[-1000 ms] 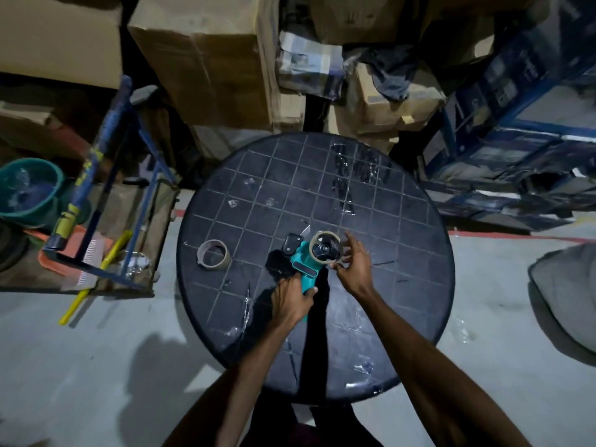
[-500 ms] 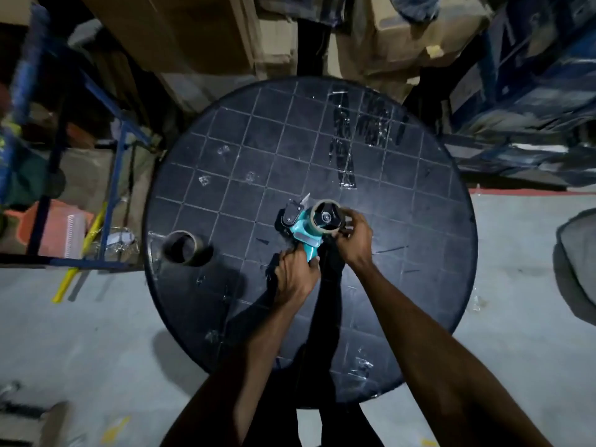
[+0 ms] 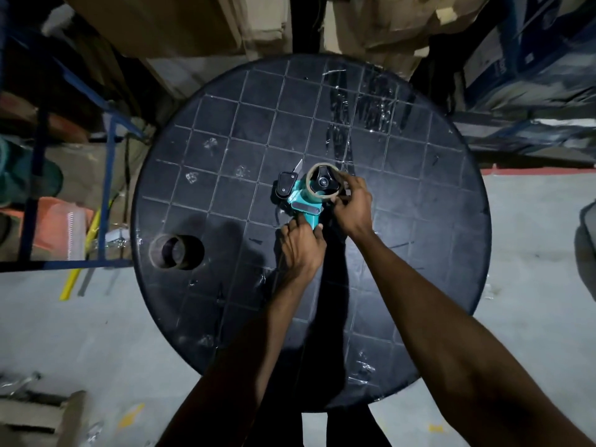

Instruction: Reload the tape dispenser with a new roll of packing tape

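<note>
The left hand (image 3: 301,250) has its grip closed around the near end of the teal tape dispenser (image 3: 303,206), holding its handle. The right hand (image 3: 350,206) curls its grip around the near right side of the tape roll (image 3: 324,183), fingers pressed to its rim. The roll sits on the dispenser's black hub, its open face turned up. The dispenser lies near the middle of the round black table (image 3: 419,253), its black front end and blade pointing far left. A second, brown tape roll (image 3: 175,252) rests on the table near its left edge, well apart from the hands. Cardboard boxes (image 3: 180,24) stand beyond the table's far side.
</note>
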A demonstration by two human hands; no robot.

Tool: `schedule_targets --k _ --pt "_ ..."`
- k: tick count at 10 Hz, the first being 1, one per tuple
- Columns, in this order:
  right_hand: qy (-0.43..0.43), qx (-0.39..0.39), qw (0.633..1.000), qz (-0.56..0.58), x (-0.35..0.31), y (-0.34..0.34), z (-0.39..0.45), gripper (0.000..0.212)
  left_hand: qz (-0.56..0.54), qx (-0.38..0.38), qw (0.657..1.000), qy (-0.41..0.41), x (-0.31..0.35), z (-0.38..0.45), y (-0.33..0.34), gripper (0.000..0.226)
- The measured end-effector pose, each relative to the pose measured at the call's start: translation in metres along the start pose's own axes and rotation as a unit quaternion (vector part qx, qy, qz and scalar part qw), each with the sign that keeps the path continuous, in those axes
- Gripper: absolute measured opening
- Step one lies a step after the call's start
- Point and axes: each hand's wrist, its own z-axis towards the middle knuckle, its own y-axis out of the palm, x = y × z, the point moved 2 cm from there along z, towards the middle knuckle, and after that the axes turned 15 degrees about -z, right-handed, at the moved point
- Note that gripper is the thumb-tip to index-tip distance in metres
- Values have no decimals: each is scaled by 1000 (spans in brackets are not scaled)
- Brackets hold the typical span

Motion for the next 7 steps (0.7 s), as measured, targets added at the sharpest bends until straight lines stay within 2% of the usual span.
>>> schedule_targets --k 3,5,6,7 --pt "-17 -3 999 -50 -5 -3 1 64 -29 2 1000 12 1 4 1 43" --pt "-20 -69 990 -123 13 -5 -58 58 -112 -97 989 -10 -21 -10 -11 52" --pt "-42 -111 978 -171 35 -7 -100 59 -94 -126 988 5 -38 -36 -16 55" --pt "-66 -127 961 -235 59 -6 -147 66 -31 -132 990 -23 -54 -74 -17 70"
